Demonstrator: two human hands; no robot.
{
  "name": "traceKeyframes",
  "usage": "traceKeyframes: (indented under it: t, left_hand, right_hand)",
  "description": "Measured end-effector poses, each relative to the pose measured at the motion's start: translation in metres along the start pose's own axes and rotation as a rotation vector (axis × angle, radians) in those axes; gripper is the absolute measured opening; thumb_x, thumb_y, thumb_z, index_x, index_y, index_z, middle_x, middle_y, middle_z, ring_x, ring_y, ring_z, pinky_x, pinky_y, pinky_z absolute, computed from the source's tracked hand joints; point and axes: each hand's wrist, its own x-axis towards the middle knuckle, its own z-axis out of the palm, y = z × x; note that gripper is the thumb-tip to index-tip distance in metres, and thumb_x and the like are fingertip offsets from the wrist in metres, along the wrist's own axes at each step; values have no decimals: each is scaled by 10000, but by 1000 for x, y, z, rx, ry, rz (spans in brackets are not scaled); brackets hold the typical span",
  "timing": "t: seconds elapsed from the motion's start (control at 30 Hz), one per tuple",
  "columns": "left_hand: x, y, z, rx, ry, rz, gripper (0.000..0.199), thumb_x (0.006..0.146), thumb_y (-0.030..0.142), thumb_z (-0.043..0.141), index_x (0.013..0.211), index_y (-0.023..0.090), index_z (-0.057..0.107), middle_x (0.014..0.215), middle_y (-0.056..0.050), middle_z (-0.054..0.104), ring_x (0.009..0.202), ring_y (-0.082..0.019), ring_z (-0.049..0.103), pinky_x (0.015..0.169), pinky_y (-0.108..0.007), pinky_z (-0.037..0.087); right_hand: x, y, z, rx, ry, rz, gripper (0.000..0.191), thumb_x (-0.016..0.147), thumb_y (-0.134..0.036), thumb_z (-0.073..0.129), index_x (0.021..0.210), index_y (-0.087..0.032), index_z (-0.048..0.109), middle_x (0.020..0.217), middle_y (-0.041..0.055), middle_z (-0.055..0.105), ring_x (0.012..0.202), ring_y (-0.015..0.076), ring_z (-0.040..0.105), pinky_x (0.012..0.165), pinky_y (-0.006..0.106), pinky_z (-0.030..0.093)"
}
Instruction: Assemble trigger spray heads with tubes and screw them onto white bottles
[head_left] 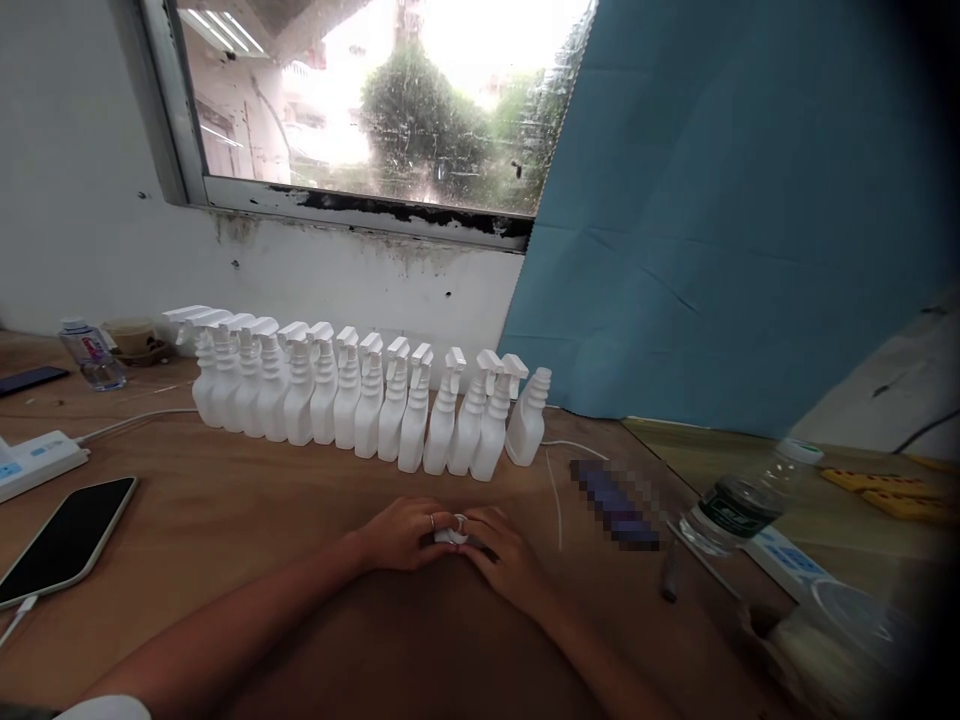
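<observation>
Close to the table's near side, my left hand (407, 534) and my right hand (504, 556) meet with fingers closed on a small white plastic part (450, 537). Fingers cover much of it, so its exact kind is hard to make out; a ring shows on my left hand. Beyond them stands a long row of white spray bottles (412, 430), upright, with trigger heads on top. The white bottle (526, 422) at the row's right end has a bare threaded neck and no trigger head.
Left are a phone (66, 540), a power strip (41, 464), a water bottle (91, 355) and a cup (133, 338). Right are a blurred-out dark object (616, 505), a water bottle (735, 508), another power strip (791, 563) and a clear container (840, 640). Cables cross the tabletop (300, 500).
</observation>
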Motion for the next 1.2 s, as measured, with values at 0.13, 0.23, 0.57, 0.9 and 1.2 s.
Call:
traceKeyframes:
  t: [0.13,0.23,0.57,0.9,1.2]
  left_hand:
    - [-2,-2,0,32,-38,25,330,926,418,509,1171,206,572,1048,-86,655,967,-223,608,861,-306,449]
    - [-3,-1,-2,76,-66,-16,344,902,433,545,1158,204,563,1036,-83,643,950,-227,603,839,-304,448]
    - [-2,-1,3,123,-80,-61,280,862,340,580,1111,218,542,1038,-65,643,951,-233,606,818,-296,438]
    - [-3,-1,3,102,-51,-28,300,876,347,562,1136,204,520,1042,-73,651,942,-226,619,818,-292,447]
    - [-2,-1,4,116,-35,-4,263,881,355,557,1090,197,532,1037,-70,651,944,-223,619,804,-281,446]
  right_hand:
    - [-1,0,-4,-3,-49,-1,221,914,-243,558,1123,-260,628,1073,73,670,970,224,629,866,399,506]
    - [-2,14,-18,-115,-18,84,307,918,-294,528,1219,-268,578,1156,71,655,1079,234,604,973,425,452]
    - [-33,109,-63,-537,135,686,260,825,-298,544,1010,-133,624,971,171,666,930,330,613,802,435,460]
    - [-32,106,-64,-577,-156,918,370,856,-162,489,1216,-95,545,1083,188,692,972,315,669,709,347,447]
    - [-30,94,-82,-512,-275,1051,201,862,-243,503,798,-155,672,854,184,731,849,328,700,639,340,429]
